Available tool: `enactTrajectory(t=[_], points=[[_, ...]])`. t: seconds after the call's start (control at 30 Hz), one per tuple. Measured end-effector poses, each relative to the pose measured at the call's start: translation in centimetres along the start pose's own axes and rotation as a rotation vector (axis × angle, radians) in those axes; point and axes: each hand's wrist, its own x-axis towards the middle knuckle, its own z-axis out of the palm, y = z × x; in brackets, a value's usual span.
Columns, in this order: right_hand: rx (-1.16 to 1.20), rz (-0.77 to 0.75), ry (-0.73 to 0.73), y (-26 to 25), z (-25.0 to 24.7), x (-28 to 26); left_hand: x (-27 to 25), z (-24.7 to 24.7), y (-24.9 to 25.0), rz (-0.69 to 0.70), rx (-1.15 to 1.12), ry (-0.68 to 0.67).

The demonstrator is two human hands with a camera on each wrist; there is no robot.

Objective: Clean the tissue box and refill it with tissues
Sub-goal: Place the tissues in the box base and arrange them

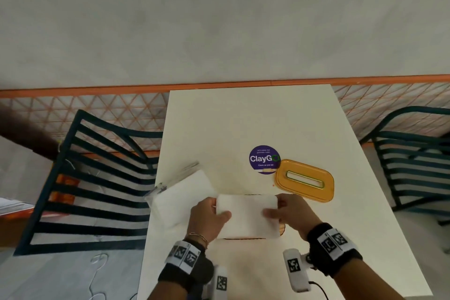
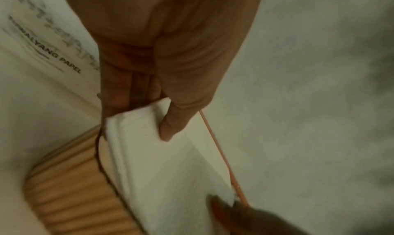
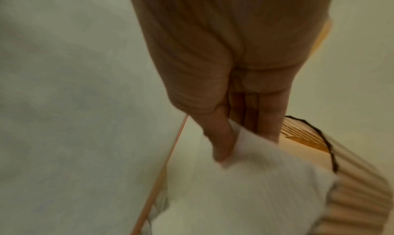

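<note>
A thick white stack of tissues (image 1: 247, 217) hangs over the open ribbed orange tissue box (image 2: 70, 189), which it almost hides in the head view. My left hand (image 1: 210, 217) grips the stack's left end, thumb on top, fingers underneath. My right hand (image 1: 291, 214) grips the right end the same way. In the left wrist view the stack (image 2: 162, 167) sits between the box walls; in the right wrist view the stack (image 3: 245, 188) overhangs the box's ribbed wall (image 3: 358, 196). The orange lid (image 1: 304, 180) with its slot lies flat to the right.
A plastic pack of white tissues (image 1: 185, 192) lies at the table's left edge. A purple round sticker (image 1: 264, 159) marks the white table (image 1: 243, 124). Dark slatted chairs stand at the left (image 1: 97, 178) and right (image 1: 414, 158).
</note>
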Motion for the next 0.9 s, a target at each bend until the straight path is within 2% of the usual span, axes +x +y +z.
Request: enactTrajectory(t=[0.1, 0.2, 0.33, 0.43, 0.57, 0.73, 0.8, 0.9], points=[[-0.216, -0.011, 0.162, -0.2, 0.8, 0.6, 0.0, 1.7, 0.8, -0.024, 0.121, 0.058], [-0.454, -0.023, 0.184, -0.5, 1.7, 1.1, 0.2, 2.8, 1.5, -0.055, 0.266, 0.066], [-0.673, -0.027, 0.198, -1.1, 2.6, 1.5, 0.7, 3.1, 2.3, -0.084, 0.385, 0.000], [-0.772, -0.049, 0.197, -1.6, 3.2, 1.6, 1.0, 3.3, 2.9, -0.109, 0.480, -0.046], [-0.861, -0.087, 0.200, -2.1, 3.6, 1.5, 1.1, 3.9, 3.6, -0.071, 0.565, -0.041], [-0.879, -0.138, 0.219, -1.5, 2.8, 0.8, 0.9, 4.1, 3.2, 0.062, 0.572, 0.039], [-0.854, -0.193, 0.221, -0.8, 2.7, 0.7, 1.2, 4.5, 2.8, 0.136, 0.515, -0.015], [-0.825, -0.331, 0.299, 0.1, 2.3, 0.5, 2.1, 5.6, 2.2, 0.191, 0.525, -0.228]])
